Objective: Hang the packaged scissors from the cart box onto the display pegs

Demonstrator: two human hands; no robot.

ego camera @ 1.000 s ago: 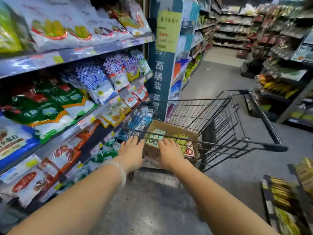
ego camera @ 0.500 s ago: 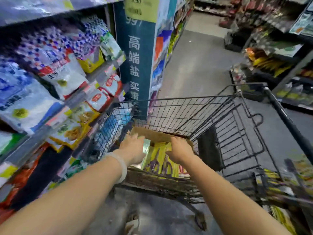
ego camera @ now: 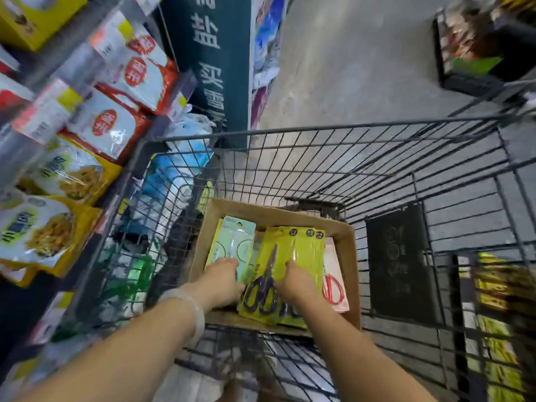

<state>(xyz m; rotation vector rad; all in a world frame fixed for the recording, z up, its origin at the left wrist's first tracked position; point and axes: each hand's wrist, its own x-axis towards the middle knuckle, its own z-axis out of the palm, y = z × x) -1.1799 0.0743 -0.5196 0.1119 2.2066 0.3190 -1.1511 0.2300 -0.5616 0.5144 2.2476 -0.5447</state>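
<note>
Both my hands are down in the cardboard box (ego camera: 342, 236) in the cart (ego camera: 377, 158), left hand (ego camera: 224, 281) resting loosely on the mint pack (ego camera: 239, 243), right hand (ego camera: 295, 281) on the yellow scissors pack (ego camera: 290, 250), so I should pinch one pack by its top.

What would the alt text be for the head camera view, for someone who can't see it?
Both hands reach into a cardboard box in a wire shopping cart: the left hand on a pale green scissors pack, the right hand on a yellow pack of purple-handled scissors. Snack shelves stand to the left.
</note>
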